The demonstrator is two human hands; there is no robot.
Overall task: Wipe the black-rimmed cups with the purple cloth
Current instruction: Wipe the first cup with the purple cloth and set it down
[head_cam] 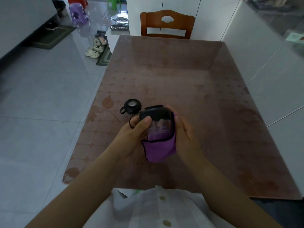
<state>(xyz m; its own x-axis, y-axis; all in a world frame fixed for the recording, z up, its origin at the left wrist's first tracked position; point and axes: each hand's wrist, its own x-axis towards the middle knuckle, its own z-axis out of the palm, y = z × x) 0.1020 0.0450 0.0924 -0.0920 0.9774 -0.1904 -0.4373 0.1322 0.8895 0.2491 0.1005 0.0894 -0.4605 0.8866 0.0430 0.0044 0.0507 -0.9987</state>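
Left hand gripped cup, tilted above table, to steady it. Right hand clamped cloth round cup wall for wiping. Second cup waited nearby.

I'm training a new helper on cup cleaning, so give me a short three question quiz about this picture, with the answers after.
1. Which hand holds the purple cloth against the held cup?
2. The second cup stands: A) on the table, left of the held cup; B) inside the held cup; C) on the purple cloth.
3. True or false: the left hand holds nothing.
Key: 1 the right hand; 2 A; 3 false, it grips the held cup.
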